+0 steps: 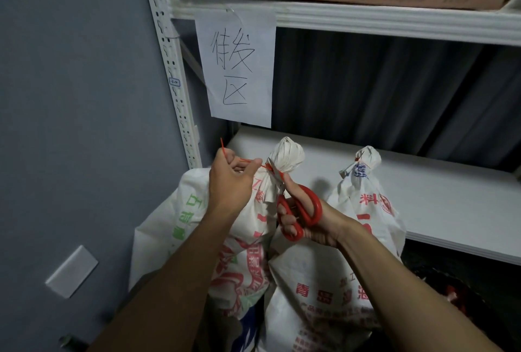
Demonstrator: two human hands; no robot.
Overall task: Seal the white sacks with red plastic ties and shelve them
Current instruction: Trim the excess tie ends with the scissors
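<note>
While left hand pinched red tie tail taut, right hand gripped scissors, blades at tie beside sack neck, between hands; second tied sack right of right hand, against shelf.

- There is only one view here, from a wide-angle camera worn on the person's head, so no second view shares the scene.
- It faces forward and down along both forearms, which come in from the bottom edge and meet near the middle.
- It sits close. The left hand pinching the red tie and the right hand gripping the scissors fill the centre, and the white sack is just beyond them.
- The wide lens tilts straight lines: the shelf upright leans and the upper shelf beam slopes.
- The grey wall takes the left side, the paper sign hangs above centre, and the lower shelf board runs off to the right.
</note>
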